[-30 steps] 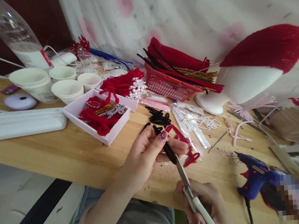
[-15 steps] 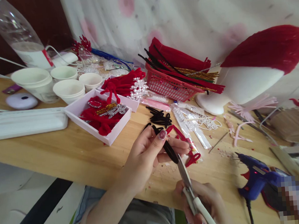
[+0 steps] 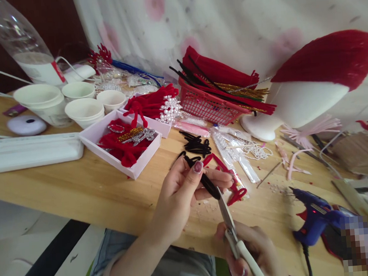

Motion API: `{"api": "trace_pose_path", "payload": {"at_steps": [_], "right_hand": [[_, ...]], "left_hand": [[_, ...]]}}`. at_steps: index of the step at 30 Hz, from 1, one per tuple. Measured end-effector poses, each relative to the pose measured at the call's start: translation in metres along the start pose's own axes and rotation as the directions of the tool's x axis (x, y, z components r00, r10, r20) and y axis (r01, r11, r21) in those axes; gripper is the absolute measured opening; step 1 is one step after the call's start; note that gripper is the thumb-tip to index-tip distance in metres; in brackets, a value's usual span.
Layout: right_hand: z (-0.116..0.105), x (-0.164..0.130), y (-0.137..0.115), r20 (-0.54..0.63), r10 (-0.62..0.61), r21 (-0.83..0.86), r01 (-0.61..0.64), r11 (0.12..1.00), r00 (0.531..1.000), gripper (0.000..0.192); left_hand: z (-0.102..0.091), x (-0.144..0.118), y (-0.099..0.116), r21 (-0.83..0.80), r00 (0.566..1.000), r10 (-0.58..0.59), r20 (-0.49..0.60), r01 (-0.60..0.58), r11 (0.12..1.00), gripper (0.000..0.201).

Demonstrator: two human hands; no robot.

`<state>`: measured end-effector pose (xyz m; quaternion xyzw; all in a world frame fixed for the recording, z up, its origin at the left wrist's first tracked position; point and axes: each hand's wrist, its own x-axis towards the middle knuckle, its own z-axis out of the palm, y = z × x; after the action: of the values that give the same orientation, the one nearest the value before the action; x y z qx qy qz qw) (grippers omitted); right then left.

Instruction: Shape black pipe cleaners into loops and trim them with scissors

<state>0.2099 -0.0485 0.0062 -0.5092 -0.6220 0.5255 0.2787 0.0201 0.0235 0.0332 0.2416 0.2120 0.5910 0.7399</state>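
**Scissors [image 3: 231,235] Meet Black Chenille Stem [image 3: 210,187] at the Worktable's [image 3: 128,202] Near Edge**

The left hand [image 3: 177,194] pinches the folded black chenille stem between thumb and fingers, its other fingers spread out toward the right. The stem is above the near part of the table, slanting from the far left down to the near right. The right hand [image 3: 254,245] is wrapped around the white handles of the scissors, whose blades point away toward the stem's near end. The tips are at that end; whether they touch it or have it between them cannot be told.

Just beyond the left hand lies a small pile of black chenille pieces [image 3: 197,143], and to the right of its fingers a looped red chenille piece [image 3: 238,196]. Farther left, a pale open box [image 3: 144,160] contains red pieces with gold and silver ones. A red plastic basket [image 3: 202,106] of stems stands on the far side, left of a white mannequin head [image 3: 305,103] with a red covering. At the near right is a blue glue gun [image 3: 314,215].
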Motion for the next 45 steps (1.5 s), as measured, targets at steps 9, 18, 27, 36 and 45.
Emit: {"api": "trace_pose_path", "payload": {"at_steps": [9, 18, 27, 36, 45], "right_hand": [[-0.005, -0.002, -0.002, -0.052, -0.041, -0.19, 0.03, 0.981, 0.998, 0.068], [-0.008, -0.002, -0.008, -0.087, -0.04, -0.274, 0.015, 0.962, 0.995, 0.06], [-0.009, -0.005, 0.003, 0.01, -0.014, -0.095, 0.015, 0.995, 1.0, 0.074], [-0.015, -0.004, -0.011, 0.119, 0.003, -0.139, 0.013, 0.99, 0.993, 0.068], [-0.014, 0.001, -0.011, 0.103, 0.058, -0.105, -0.047, 0.993, 0.993, 0.069]], "left_hand": [[-0.002, 0.002, 0.003, 0.043, 0.998, -0.055, 0.039, 0.053, 0.998, 0.019], [-0.003, 0.0, 0.002, 0.087, 0.996, -0.072, 0.043, 0.068, 0.994, 0.019], [-0.004, 0.003, 0.003, -0.028, 0.994, -0.1, 0.049, 0.101, 0.994, 0.016], [-0.007, 0.017, 0.022, 0.195, 0.966, -0.227, 0.12, 0.202, 0.96, 0.019], [-0.002, 0.019, 0.02, 0.25, 0.966, -0.254, 0.047, 0.235, 0.939, 0.014]]}}
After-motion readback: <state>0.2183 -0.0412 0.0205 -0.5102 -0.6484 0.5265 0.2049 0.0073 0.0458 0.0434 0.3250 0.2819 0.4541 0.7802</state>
